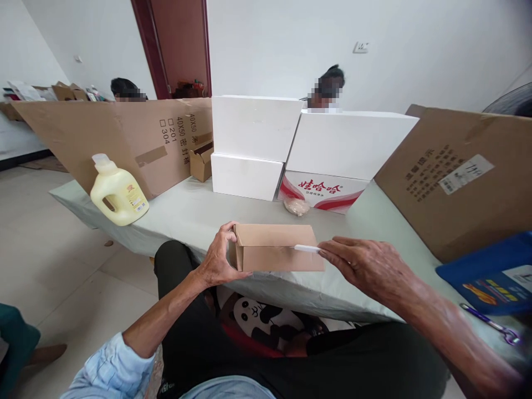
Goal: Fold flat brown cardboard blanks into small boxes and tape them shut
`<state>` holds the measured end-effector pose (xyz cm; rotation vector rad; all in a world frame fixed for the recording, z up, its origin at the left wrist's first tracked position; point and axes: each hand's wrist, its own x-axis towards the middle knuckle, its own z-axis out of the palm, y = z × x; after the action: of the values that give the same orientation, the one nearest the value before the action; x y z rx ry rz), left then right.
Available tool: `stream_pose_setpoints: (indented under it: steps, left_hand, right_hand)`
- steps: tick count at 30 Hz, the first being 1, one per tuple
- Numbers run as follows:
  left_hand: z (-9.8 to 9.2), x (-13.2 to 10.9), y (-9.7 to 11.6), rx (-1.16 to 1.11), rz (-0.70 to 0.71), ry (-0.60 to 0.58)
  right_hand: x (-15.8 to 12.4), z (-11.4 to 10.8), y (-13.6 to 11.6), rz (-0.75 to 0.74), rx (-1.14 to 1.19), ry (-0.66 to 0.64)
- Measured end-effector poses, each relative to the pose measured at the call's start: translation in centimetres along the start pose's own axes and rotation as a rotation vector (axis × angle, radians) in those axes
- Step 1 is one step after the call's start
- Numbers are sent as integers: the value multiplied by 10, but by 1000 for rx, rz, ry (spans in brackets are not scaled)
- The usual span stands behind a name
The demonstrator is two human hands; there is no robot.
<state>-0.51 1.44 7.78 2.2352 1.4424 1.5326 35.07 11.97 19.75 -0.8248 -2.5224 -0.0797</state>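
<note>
A small brown cardboard box (274, 235) lies at the table's front edge, with a seam running lengthwise along its upper side. My left hand (220, 257) is closed around the box's left end, thumb along the near edge and fingers over the far corner. In my right hand (357, 257) is a slim white-handled knife (306, 248), pinched between thumb and fingers. Its thin tip points left and meets the seam toward the right part of the box; how deep the tip sits cannot be made out.
Stacked white boxes (253, 130) and a red-and-white printed carton (322, 191) stand behind a clear plastic-wrapped bundle (296, 206). A pale yellow jug (118, 191) stands left; a blue container (486, 271) and purple lanyard (490, 322) lie right. Large cardboard sheets (465, 183) flank the table. Two people sit beyond.
</note>
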Motion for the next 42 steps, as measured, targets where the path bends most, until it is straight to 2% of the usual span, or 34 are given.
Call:
stream_pose_setpoints:
  steps: [3, 6, 9, 13, 16, 18, 20, 23, 26, 28, 31, 35, 42]
  left_hand:
    - [-1, -4, -4, -1, -24, -7]
    - [-2, -8, -8, -21, -24, -27]
    - [-4, -9, -8, -22, -37, -29]
    - [-10, -8, -5, -14, -25, -56]
    - [-13, -6, -5, 6, -16, -81]
    - [-15, -5, -6, 21, -21, -93]
    - [-15, -4, -6, 32, -36, -105]
    - [-16, -2, -5, 35, -61, -122]
    - [-19, 0, -4, 10, -112, -156]
    - [-23, 3, -3, -15, -165, -187]
    - [-29, 7, -3, -43, -226, -229]
    - [-37, 11, -4, -53, -263, -281]
    - [-45, 27, 7, 37, -203, -302]
  right_hand:
    - [-13, -11, 19, 0, -55, -18]
    - [-33, 1, 42, 120, 100, 33]
    - [-62, 44, 69, 329, 181, 122]
    - [-110, 116, 106, 576, 2, 122]
    - [-130, 148, 123, 589, -89, 57]
    - [-128, 153, 125, 550, -85, 92]
    - [-114, 147, 115, 496, -37, 219]
    - [-76, 122, 76, 364, 46, 469]
    - [-36, 91, 22, 67, 100, 570]
    - [-15, 76, -10, -107, 121, 515]
    - [6, 68, -36, -210, 123, 352]
    - [19, 76, -36, -193, 112, 208]
    - [25, 83, -26, -157, 180, 155]
